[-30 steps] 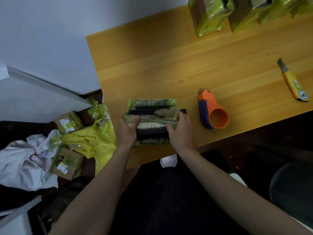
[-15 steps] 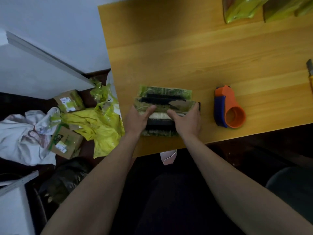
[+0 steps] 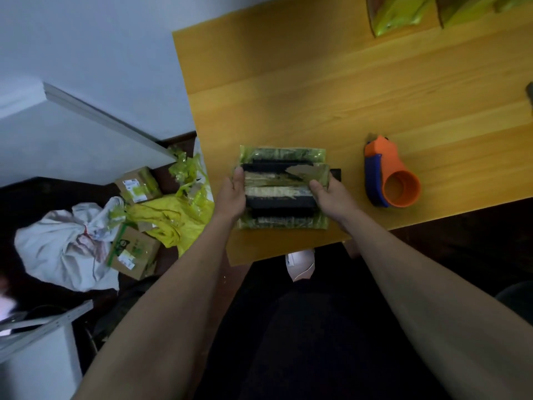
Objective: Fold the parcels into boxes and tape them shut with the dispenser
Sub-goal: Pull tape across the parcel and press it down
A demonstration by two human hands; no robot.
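Dim, soft indoor light; wooden table (image 3: pixel 317 90) brightest, foreground nearly black, edges bent by wide-angle distortion

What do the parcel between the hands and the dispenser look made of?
The flat green-taped parcel looks like brown cardboard under glossy yellow-green tape: a torn patch shows brown board, and the wrap glints. The orange and blue tape dispenser looks like smooth moulded plastic with an even matte sheen.

Smooth, satin wood-grain surface (image 3: pixel 317 90); glossy, tape-wrapped cardboard parcel (image 3: pixel 284 157); matt orange and blue plastic dispenser (image 3: pixel 386 174).
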